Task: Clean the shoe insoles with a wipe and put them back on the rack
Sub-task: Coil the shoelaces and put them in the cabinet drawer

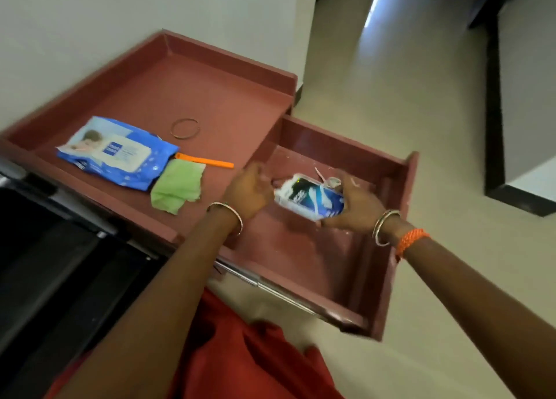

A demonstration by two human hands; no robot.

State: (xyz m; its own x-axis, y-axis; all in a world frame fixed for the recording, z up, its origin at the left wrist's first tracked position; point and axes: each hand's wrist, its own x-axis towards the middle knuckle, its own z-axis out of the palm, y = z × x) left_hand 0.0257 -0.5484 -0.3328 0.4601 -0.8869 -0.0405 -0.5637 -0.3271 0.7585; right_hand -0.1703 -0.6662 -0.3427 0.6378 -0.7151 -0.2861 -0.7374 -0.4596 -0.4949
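Observation:
A blue pack of wet wipes [117, 152] lies on the reddish cabinet top [210, 97], with a crumpled green wipe [177, 188] beside it. My right hand [355, 204] grips a white and blue packet [310, 197] over the open drawer [346, 155]. Just left of the packet, my left hand [249, 188] hovers with its fingers loosely curled, holding nothing. No shoe insoles or rack are in view.
An orange stick [207, 161] and a thin metal bangle [185, 128] lie on the cabinet top. Small scraps sit in the drawer's back corner [331, 180]. A dark appliance [60, 248] stands at the left. Beige floor [421, 97] stretches to the right.

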